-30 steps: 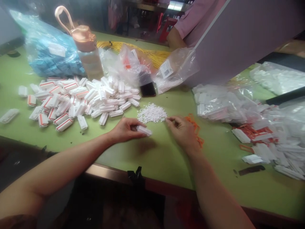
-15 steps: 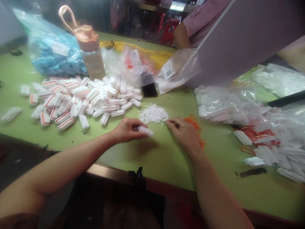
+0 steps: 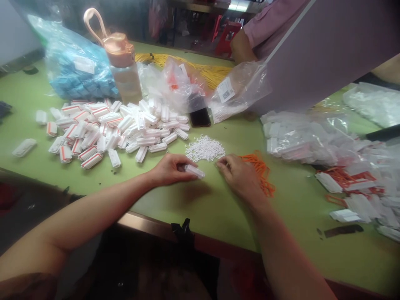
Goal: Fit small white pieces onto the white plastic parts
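My left hand (image 3: 170, 170) is closed around a small white plastic case (image 3: 194, 171), held just above the green table (image 3: 200, 208). My right hand (image 3: 240, 175) rests on the table with its fingertips pinched at the near edge of a little heap of tiny white pieces (image 3: 204, 148); whether a piece is between the fingers is hidden. A tangle of orange strips (image 3: 261, 168) lies right beside that hand. A big pile of white cases with red and white inserts (image 3: 109, 129) spreads to the left.
A pink-capped water bottle (image 3: 123, 68), a blue bag (image 3: 75, 71), clear plastic bags (image 3: 240, 89) and a dark phone (image 3: 200, 117) stand at the back. Bagged white parts (image 3: 300, 135) and loose parts (image 3: 353, 196) crowd the right. Another person's arm (image 3: 246, 48) shows beyond a grey board.
The view has drifted slightly, so everything sits a bit further right. My right hand's fingertips pulled a little nearer from the heap; my left hand still holds the case.
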`<move>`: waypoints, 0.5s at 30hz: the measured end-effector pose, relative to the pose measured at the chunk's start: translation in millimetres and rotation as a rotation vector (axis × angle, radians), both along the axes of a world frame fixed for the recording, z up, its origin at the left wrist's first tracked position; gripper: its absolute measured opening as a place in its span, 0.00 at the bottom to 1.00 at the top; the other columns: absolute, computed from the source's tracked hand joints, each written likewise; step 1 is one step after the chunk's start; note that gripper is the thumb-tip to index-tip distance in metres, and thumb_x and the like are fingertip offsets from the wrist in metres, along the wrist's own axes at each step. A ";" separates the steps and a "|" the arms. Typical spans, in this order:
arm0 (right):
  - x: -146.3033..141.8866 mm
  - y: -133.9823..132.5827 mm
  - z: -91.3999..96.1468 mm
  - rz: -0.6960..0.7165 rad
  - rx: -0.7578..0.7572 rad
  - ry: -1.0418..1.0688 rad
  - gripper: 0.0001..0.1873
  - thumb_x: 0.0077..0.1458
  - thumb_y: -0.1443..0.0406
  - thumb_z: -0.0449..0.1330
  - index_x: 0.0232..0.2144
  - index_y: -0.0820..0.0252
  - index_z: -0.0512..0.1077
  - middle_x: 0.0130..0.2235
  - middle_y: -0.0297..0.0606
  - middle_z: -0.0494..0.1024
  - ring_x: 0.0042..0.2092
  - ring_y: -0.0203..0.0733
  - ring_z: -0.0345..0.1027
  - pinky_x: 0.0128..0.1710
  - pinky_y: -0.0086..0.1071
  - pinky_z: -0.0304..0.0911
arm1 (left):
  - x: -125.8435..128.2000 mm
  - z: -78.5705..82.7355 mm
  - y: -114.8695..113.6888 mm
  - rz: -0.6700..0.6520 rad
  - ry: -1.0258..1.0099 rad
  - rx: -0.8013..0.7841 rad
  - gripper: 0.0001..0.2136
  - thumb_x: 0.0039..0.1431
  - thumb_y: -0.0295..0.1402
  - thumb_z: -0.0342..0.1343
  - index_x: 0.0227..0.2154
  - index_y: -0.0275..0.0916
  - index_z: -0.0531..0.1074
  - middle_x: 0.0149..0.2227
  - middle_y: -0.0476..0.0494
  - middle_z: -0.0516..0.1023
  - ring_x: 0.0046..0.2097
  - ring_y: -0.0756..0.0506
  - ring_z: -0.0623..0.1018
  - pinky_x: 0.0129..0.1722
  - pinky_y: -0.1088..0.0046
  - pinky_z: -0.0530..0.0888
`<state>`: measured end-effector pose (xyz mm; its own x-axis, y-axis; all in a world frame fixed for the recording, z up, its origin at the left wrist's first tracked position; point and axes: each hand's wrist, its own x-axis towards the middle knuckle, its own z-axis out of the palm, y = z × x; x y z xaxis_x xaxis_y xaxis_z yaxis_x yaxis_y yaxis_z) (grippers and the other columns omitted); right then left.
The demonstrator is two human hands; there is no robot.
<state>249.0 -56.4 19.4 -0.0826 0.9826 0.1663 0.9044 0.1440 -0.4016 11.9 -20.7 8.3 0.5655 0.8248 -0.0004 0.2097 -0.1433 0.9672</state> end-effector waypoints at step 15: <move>-54.6 -16.1 2.8 0.185 0.250 0.255 0.10 0.62 0.60 0.53 0.29 0.56 0.67 0.31 0.36 0.75 0.33 0.38 0.66 0.33 0.34 0.57 | 0.8 4.5 -1.2 -0.030 -0.018 -0.011 0.18 0.44 0.40 0.66 0.36 0.33 0.79 0.24 0.49 0.73 0.24 0.56 0.65 0.24 0.80 0.62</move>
<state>194.4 -72.5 22.1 -0.1794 0.8815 0.4369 0.7299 0.4170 -0.5416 12.7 -22.0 12.8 0.5900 0.8074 0.0009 0.1885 -0.1388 0.9722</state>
